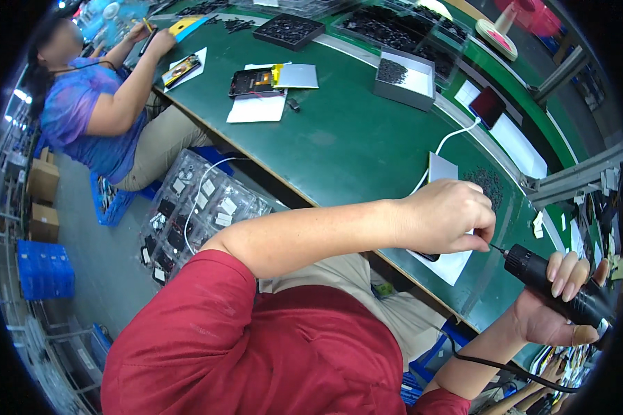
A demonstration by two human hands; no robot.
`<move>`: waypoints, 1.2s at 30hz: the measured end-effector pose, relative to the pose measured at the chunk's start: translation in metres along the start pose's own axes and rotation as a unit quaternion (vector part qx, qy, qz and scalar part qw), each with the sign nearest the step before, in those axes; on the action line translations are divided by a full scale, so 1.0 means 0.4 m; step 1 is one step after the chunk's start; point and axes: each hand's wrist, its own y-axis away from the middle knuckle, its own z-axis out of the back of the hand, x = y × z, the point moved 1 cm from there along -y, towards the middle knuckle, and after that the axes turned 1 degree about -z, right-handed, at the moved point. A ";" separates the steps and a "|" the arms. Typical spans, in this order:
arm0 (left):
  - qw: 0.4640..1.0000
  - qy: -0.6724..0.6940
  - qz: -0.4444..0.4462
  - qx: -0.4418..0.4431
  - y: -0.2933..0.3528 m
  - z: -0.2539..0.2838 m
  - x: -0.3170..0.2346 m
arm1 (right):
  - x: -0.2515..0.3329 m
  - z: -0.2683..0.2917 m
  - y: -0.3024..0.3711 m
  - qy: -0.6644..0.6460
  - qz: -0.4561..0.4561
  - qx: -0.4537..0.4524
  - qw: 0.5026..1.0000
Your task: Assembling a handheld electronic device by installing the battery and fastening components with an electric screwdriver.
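Seen from the head camera, a worker in a red shirt leans over a long green workbench (pixel 353 145). The right hand (pixel 564 304) is wrapped tightly around a black electric screwdriver (pixel 557 283), fingers curled over its barrel, its thin bit pointing left toward the other hand. A black cable (pixel 495 363) trails from the tool's rear down past the wrist. The left hand (pixel 446 216) is closed into a loose fist, its fingertips pinched together right at the tip of the bit; whatever small part they grip is too small to make out. Below that hand, a white sheet of paper (pixel 450 266) lies on the bench with a dark device mostly hidden under the fist, and a white cord (pixel 450 138) runs from there toward the back of the bench. A scatter of small dark screws (pixel 488 183) lies just behind the left hand.

Farther along the bench, an opened tablet (pixel 253 83) rests on another white sheet, near a grey box (pixel 405 79) of black parts. At the upper left, a co-worker in a purple top (pixel 76 117) sits at the same bench, both hands raised near a yellow object. Clear trays of components (pixel 194 207) sit below the bench edge, with blue crates (pixel 45 270) on the floor.
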 end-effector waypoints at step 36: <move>0.999 0.053 0.007 -0.008 0.004 0.019 0.013 | -0.053 -0.105 -0.020 0.020 0.013 0.064 0.998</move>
